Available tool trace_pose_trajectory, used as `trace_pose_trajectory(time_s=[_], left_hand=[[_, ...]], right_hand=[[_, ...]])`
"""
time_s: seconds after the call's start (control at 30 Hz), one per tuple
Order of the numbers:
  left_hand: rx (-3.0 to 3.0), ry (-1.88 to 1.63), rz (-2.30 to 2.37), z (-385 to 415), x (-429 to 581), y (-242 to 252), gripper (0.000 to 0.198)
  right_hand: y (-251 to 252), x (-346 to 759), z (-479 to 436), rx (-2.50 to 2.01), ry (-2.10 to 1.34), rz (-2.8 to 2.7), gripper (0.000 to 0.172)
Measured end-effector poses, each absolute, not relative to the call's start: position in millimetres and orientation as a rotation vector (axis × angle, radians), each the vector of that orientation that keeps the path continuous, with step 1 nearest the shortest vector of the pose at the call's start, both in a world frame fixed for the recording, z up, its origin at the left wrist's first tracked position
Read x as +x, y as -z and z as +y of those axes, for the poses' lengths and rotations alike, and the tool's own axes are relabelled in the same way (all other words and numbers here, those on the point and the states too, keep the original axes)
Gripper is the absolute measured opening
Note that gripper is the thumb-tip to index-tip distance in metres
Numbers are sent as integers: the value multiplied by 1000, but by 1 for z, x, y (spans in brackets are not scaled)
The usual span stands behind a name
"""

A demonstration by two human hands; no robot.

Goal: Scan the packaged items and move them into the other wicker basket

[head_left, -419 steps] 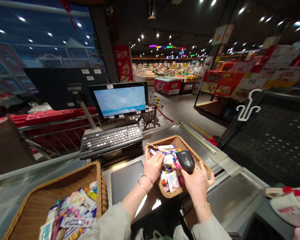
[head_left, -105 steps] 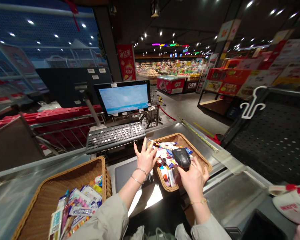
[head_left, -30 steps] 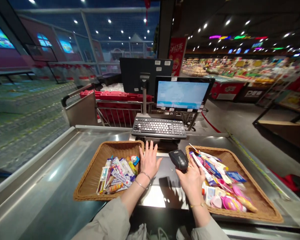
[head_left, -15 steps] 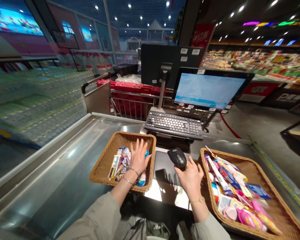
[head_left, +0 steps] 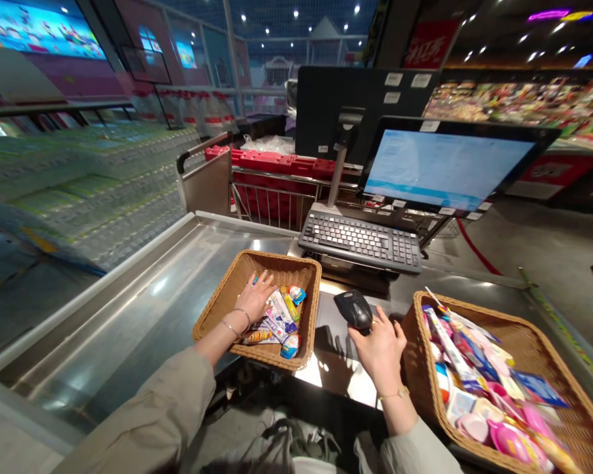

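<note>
My left hand (head_left: 254, 303) reaches into the left wicker basket (head_left: 232, 282) and rests on the pile of small snack packets (head_left: 279, 317), fingers curled over them; what it grips, if anything, is hidden. My right hand (head_left: 379, 345) holds a black handheld barcode scanner (head_left: 354, 308) above the dark scanner plate (head_left: 333, 336) between the two baskets. The right wicker basket (head_left: 518, 329) lies beside that hand, full of colourful packets and pink candies (head_left: 479, 388).
A black keyboard (head_left: 362, 241) and a lit till screen (head_left: 445, 168) stand behind the baskets. Red shopping baskets (head_left: 271, 164) are stacked beyond a metal rail. The steel counter (head_left: 138, 309) runs off to the left. Store shelves fill the background.
The view has swung left. My left hand moved from the right basket across into the left basket and now lies on the packets. My right hand keeps the scanner over the plate.
</note>
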State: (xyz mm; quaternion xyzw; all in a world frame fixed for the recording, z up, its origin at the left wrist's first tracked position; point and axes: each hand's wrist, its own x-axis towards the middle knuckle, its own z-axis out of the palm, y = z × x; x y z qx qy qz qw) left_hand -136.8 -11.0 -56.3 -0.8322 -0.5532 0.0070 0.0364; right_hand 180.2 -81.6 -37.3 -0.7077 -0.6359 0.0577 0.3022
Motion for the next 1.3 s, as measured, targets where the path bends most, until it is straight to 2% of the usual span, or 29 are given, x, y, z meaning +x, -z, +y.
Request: trace_pose_trajectory(time_s=[0.17, 0.33, 0.57, 1.0, 1.3], left_hand=[[-2717, -340, -1514, 3, -150, 80, 40], [-2815, -453, -1402, 10, -151, 102, 24], [-2844, -573, -1396, 13, -148, 123, 12], [-2797, -588, -1524, 11, -150, 121, 13], [-2747, -437, -1619, 9, -158, 103, 14]], right_hand=[[40, 179, -84, -1880, -148, -1692, 30], [42, 179, -85, -1896, -128, -1674, 29], [46, 185, -88, -1925, -92, -1659, 29], [47, 183, -90, -1926, -59, -1644, 29], [50, 182, -88, -1909, -86, -1632, 30]])
